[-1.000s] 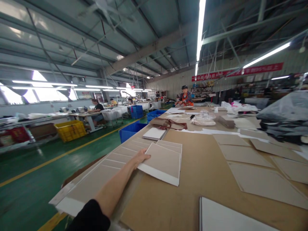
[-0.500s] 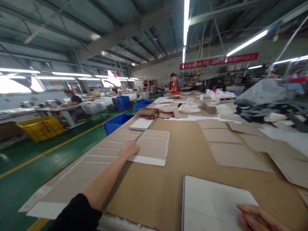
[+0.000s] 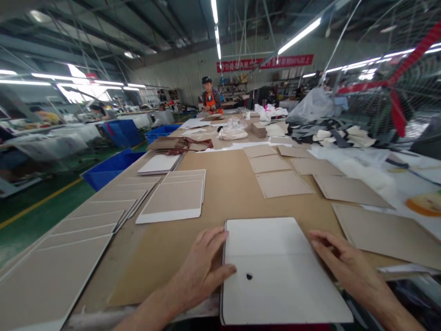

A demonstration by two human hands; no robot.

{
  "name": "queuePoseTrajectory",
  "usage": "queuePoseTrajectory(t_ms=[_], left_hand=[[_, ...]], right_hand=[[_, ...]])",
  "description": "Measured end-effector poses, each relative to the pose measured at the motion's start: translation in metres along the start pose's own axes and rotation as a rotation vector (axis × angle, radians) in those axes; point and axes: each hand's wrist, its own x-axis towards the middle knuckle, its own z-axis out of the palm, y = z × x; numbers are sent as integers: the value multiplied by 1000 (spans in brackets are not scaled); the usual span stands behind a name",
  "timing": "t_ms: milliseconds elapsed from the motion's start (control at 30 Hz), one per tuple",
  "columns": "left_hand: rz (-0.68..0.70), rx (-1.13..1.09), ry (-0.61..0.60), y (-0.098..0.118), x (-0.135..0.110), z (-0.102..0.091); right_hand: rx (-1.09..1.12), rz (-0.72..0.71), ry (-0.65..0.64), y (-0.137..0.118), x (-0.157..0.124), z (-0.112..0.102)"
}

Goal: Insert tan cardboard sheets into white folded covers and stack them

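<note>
Half a second ago our left hand [image 3: 201,259] was on the pale-bordered beige panels [image 3: 175,195]; now those lie untouched farther up the worktable [image 3: 227,197], and both hands flank the white-topped panel stack [image 3: 272,262]. We take this as attention passing from the beige pile to the white one. Stack lies flat at the table's near edge, directly before us, a small dark mark on its top face. Left hand: spread, thumb on the top, fingertips along the left side, bracing rather than clutching, by our judgement. Right hand [image 3: 347,264]: half-curled at the right side; whether it grips, we cannot tell.
</note>
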Motion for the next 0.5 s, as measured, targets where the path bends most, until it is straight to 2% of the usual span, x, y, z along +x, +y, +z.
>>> queuePoseTrajectory(t_ms=[133, 300, 400, 500], left_hand=[[-59, 23, -113, 6, -12, 17], [-120, 25, -165, 10, -11, 18], [-138, 23, -159, 14, -11, 13], [-111, 54, -154, 9, -15, 19]], right_hand=[[-143, -92, -32, 2, -6, 1], [-253, -124, -22, 2, -10, 9], [-191, -89, -13, 10, -12, 13], [-26, -58, 21, 44, -9, 19]])
